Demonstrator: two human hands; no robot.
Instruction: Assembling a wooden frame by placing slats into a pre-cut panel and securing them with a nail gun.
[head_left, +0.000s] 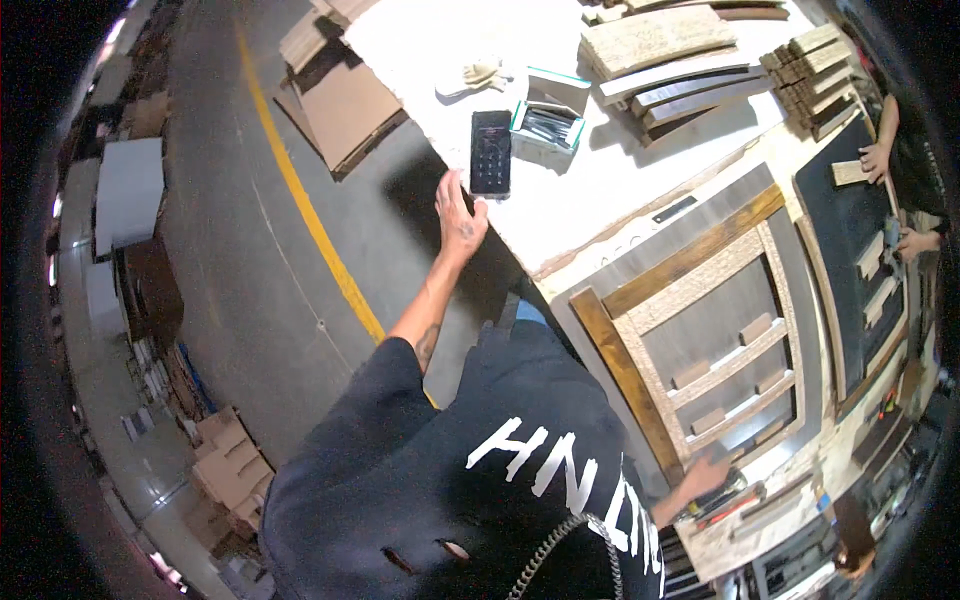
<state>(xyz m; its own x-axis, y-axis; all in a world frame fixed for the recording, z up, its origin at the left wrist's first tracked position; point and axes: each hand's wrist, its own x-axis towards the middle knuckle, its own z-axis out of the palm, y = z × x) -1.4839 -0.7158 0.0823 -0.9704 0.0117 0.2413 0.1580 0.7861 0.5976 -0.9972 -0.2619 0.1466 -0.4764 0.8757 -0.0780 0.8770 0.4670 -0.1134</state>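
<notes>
My left hand (462, 218) rests at the near left edge of the white-topped table (420, 60), its fingers apart. The thumb is at the lower end of a black phone (490, 155) that lies flat with a lit keypad on its screen. My right hand (706, 476) is smeared by motion beside the near corner of a wooden frame (610, 350), close to some hand tools (725, 510). Whether it holds anything does not show. The frame has brown outer rails, pale chipboard inner strips and small wood blocks, and lies on a grey panel (790, 240).
Beyond the phone are an opened small box (548, 125) and pale gloves (482, 76). Stacks of curved wood strips (660, 50) fill the far side. At right, another person's hands (877, 162) work over a dark panel (840, 200). Cardboard (340, 110) lies left of the table.
</notes>
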